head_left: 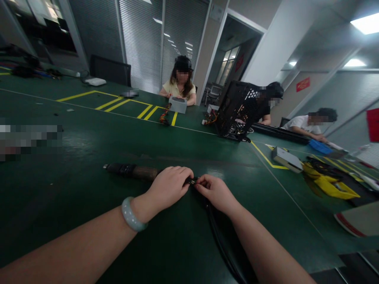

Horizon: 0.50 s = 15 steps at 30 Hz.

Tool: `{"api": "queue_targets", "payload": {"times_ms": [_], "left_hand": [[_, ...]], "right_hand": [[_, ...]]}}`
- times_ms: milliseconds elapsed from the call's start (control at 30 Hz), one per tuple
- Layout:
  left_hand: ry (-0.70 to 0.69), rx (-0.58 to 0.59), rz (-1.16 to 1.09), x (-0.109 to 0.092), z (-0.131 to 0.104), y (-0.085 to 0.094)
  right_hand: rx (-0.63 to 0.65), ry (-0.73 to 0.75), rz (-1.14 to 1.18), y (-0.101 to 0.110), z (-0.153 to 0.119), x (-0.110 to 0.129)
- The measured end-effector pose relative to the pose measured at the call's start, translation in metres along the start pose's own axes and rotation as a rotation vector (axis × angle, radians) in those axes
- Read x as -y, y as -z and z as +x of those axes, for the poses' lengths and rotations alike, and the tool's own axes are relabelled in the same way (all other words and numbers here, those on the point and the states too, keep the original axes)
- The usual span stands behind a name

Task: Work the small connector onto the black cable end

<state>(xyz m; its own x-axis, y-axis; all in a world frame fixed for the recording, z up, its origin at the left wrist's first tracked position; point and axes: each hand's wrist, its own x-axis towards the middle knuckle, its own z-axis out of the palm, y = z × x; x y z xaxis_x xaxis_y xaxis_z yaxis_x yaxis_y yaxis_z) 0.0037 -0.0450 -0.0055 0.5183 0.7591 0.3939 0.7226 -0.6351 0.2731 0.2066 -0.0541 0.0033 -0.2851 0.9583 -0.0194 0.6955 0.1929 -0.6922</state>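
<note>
An electric screwdriver [130, 170] lies on the green table with its metal tip pointing left. My left hand [170, 186] is closed over its rear end, a pale green bangle [132, 215] on the wrist. Close beside it, my right hand [218, 194] pinches at the small metal-and-black connector [192, 182] where the tool meets its cord. A black cable [215, 228] runs from there under my right hand and down toward the near edge. The fingers partly hide the joint, so I cannot tell whether the plug is seated.
Across the green table [118, 138] stands a black computer case [233, 112]. A person [180, 83] handles a grey power supply [178, 105]; two more people sit to the right. Another grey box [287, 159] and a yellow tray [336, 185] lie at the right.
</note>
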Motion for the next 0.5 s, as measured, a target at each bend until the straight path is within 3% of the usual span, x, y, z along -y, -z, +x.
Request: {"api": "queue_targets", "payload": {"times_ms": [500], "left_hand": [[-0.03, 0.005, -0.038, 0.0002, 0.0006, 0.0035]], "right_hand": [[0.03, 0.01, 0.052, 0.0062, -0.001, -0.0024]]}}
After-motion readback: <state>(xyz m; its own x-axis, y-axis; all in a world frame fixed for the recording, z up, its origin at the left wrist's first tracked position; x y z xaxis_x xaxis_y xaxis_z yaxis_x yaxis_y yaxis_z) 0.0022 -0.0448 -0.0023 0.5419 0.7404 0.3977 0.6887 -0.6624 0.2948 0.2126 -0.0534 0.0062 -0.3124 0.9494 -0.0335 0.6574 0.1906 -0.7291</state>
